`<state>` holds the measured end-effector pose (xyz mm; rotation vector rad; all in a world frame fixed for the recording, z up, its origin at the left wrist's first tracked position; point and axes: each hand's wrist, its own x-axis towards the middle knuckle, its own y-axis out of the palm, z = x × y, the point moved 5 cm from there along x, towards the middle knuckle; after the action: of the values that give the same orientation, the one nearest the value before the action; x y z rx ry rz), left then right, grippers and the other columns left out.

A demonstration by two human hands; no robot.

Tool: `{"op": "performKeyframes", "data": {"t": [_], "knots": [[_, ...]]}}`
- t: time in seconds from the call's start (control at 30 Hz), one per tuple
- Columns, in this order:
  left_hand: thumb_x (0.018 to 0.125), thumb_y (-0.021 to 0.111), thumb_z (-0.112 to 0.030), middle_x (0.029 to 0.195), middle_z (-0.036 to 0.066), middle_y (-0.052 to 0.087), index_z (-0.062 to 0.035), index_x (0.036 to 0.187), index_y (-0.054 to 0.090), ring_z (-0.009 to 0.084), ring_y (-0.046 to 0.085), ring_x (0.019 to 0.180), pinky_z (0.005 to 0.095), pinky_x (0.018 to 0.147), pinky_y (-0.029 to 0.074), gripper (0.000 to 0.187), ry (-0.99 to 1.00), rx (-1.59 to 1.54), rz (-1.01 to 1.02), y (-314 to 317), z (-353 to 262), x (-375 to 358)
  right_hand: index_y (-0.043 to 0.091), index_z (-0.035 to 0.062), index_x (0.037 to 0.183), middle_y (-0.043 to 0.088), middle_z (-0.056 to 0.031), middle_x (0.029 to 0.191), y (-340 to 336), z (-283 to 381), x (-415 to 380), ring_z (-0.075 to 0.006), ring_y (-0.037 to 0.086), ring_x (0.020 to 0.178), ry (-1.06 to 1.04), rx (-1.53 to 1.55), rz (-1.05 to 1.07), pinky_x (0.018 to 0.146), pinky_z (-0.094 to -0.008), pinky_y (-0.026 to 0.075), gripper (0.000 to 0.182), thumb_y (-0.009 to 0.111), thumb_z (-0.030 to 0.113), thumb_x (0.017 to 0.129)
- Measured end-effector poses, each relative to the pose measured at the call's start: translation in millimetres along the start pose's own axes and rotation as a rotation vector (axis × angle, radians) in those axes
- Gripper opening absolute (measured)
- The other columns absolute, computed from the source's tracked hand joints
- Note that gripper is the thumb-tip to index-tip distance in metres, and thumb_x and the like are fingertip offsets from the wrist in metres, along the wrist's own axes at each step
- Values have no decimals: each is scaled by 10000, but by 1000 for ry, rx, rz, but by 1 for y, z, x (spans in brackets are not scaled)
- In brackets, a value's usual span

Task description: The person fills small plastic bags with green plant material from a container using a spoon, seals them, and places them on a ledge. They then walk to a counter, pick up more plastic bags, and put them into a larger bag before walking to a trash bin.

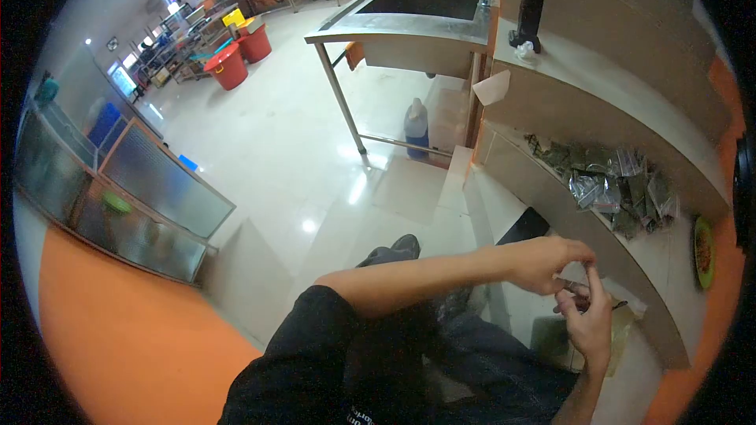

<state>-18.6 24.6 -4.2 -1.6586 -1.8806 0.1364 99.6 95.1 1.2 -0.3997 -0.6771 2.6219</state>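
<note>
My left hand point(547, 262) reaches across from the left, its fingers bent and closed in a pinch. Just below it, my right hand point(589, 323) comes up from the bottom edge, and the fingertips of both hands meet. Between them is something small, partly clear and dark, mostly hidden by the fingers; I cannot make out its kind. Under my hands lies a pale, see-through sheet or bag point(624, 338) beside a dark greenish patch point(550, 336). Small clear plastic packets point(622, 189) with dark green contents lie piled on the ledge beyond my hands.
A green plate point(703, 256) with reddish bits sits on the ledge point(669, 283). Near my left hand is a flat black object point(524, 226). Ahead stand a steel sink point(425, 24), a jug of blue liquid point(416, 126) and red tubs point(227, 67). Glass-panelled doors point(165, 181) are at left.
</note>
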Motion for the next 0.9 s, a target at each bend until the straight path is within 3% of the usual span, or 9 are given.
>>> {"op": "performKeyframes", "data": {"t": [0.1,0.2,0.3,0.4,0.5,0.7,0.8,0.9], "knots": [[745,611,-155,1102,162,555,-19,1193,478,285,545,970,431,849,400,486,121,593,-78,10,-16,-6,353,-40,1325,657,-181,1010,3,2,-3,-221,662,853,-42,50,22,721,-311,509,674,683,31,742],[733,631,-190,1030,139,576,-33,1083,526,255,533,973,433,876,358,398,273,636,-289,18,-12,-6,480,-46,1221,666,-163,959,1,5,-5,-216,663,766,-190,1,101,694,-316,510,559,706,39,717],[734,625,-184,940,116,589,-32,981,541,268,549,929,425,852,384,303,306,527,-155,27,-6,-5,587,-47,1047,665,-155,881,-4,-3,-1,-224,654,694,-215,-62,228,682,-317,507,407,738,86,694],[735,618,-168,859,117,590,-23,935,549,292,574,871,411,805,419,256,327,418,-101,31,-6,-5,619,-40,923,656,-158,831,-2,13,-9,-246,654,681,-241,-344,198,664,-328,506,333,759,147,685],[725,632,-162,845,142,590,-24,987,531,328,586,812,402,757,446,313,263,366,-51,32,-5,-5,592,-35,987,654,-169,819,3,4,-7,-268,656,679,-264,-354,206,648,-340,508,437,778,208,675],[672,689,-150,879,149,584,-47,1086,470,352,574,834,410,740,443,479,109,295,-188,14,-7,-6,439,-26,1246,651,-191,909,0,11,-6,-277,664,691,-173,-157,163,643,-351,514,749,799,263,656],[662,691,-139,925,141,566,-58,1052,474,340,560,869,411,750,430,453,127,374,-135,17,3,-4,406,-21,1285,644,-198,947,-1,8,-6,-279,664,697,-173,-154,168,655,-350,514,790,796,275,665],[650,684,-118,903,120,548,-73,966,504,324,546,868,413,758,413,367,151,466,-103,21,9,-4,511,-8,1197,658,-182,907,-5,10,-8,-249,661,693,-269,-271,159,656,-344,510,635,778,279,697]]}}
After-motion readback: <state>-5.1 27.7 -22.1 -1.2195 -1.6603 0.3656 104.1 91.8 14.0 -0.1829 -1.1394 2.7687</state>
